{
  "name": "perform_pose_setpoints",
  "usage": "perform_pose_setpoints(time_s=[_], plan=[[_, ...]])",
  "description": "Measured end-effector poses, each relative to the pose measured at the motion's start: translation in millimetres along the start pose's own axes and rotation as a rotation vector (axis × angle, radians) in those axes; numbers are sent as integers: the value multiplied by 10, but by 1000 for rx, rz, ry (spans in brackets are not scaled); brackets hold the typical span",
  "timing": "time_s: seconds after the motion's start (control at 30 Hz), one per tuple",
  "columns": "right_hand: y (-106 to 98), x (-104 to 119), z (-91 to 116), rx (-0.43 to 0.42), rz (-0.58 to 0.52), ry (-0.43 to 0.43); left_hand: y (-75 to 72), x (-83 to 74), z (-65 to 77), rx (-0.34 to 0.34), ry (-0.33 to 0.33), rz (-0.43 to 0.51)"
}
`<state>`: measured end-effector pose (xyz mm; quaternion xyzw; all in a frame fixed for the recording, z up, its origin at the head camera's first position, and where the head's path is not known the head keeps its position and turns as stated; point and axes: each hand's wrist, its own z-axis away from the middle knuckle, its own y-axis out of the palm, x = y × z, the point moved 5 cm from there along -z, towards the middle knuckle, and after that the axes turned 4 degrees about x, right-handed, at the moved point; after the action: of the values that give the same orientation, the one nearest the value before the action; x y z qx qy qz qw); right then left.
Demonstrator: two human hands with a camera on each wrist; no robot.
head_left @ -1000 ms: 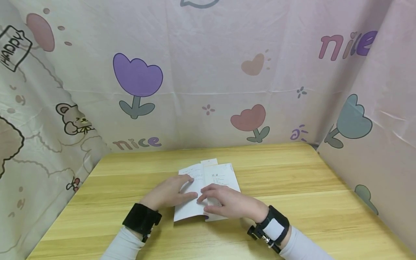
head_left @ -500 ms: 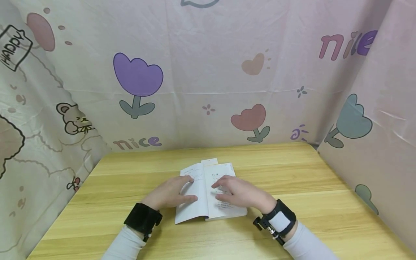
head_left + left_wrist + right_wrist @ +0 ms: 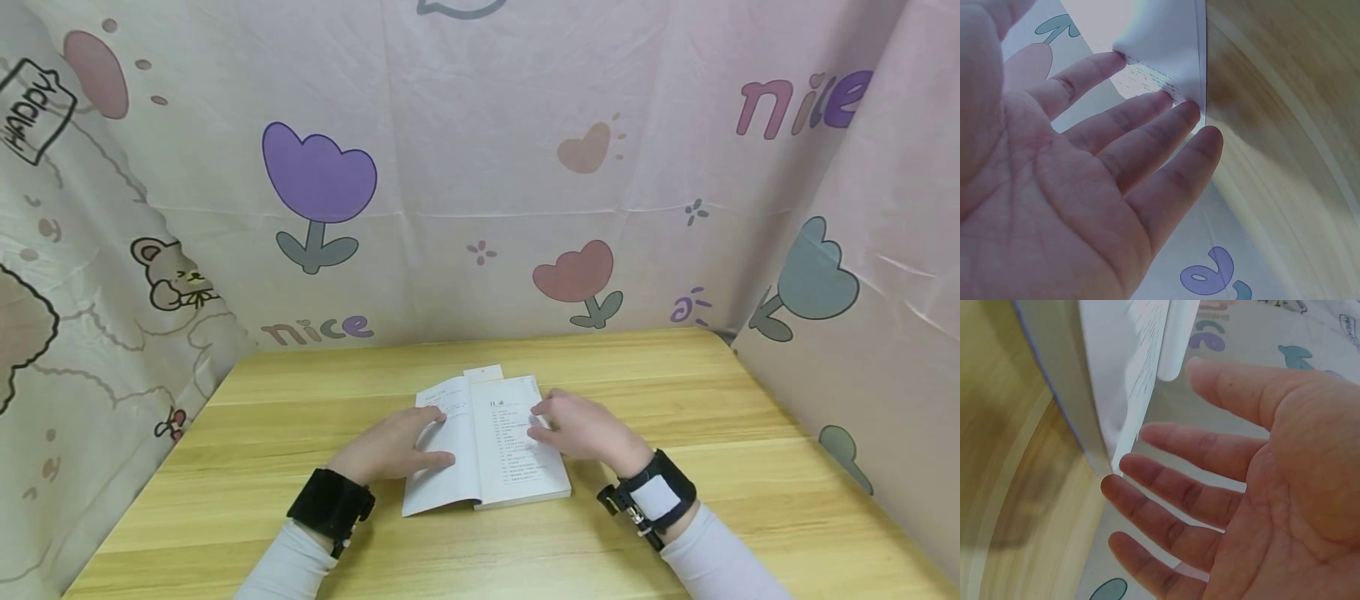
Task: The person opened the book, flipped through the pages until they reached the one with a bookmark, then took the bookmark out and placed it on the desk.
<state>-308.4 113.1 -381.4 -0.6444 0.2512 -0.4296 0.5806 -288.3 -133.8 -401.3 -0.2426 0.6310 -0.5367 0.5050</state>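
Note:
An open book lies on the wooden table, its right page carrying a printed list under a heading. The left page bows up slightly at its near edge. My left hand rests on that page with extended fingers; in the left wrist view the fingertips touch the paper near its outer edge. At the right page's outer edge is my right hand, fingers relaxed and thumb apart; its fingertips are beside the page edges in the right wrist view. Neither hand grips anything.
A white paper slip sticks out past the book's far edge. The wooden table extends around the book. Printed cloth hangs behind and along both sides. Black bands with small devices are strapped to both wrists.
My right hand has swept rightward from the book's middle to its right edge, and the page there now lies flat with its list uncovered. The left hand has stayed almost still.

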Motion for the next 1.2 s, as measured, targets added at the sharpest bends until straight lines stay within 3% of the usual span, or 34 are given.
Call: perform_pose_setpoints(time_s=[0.4, 0.87, 1.2], plan=[[-8, -147, -1, -7, -10, 97, 16, 18, -17, -4, 8, -9], [26, -180, -18, 15, -48, 112, 31, 22, -18, 4, -5, -19], [-20, -154, -17, -21, -64, 86, 23, 12, -12, 8, -4, -9]])
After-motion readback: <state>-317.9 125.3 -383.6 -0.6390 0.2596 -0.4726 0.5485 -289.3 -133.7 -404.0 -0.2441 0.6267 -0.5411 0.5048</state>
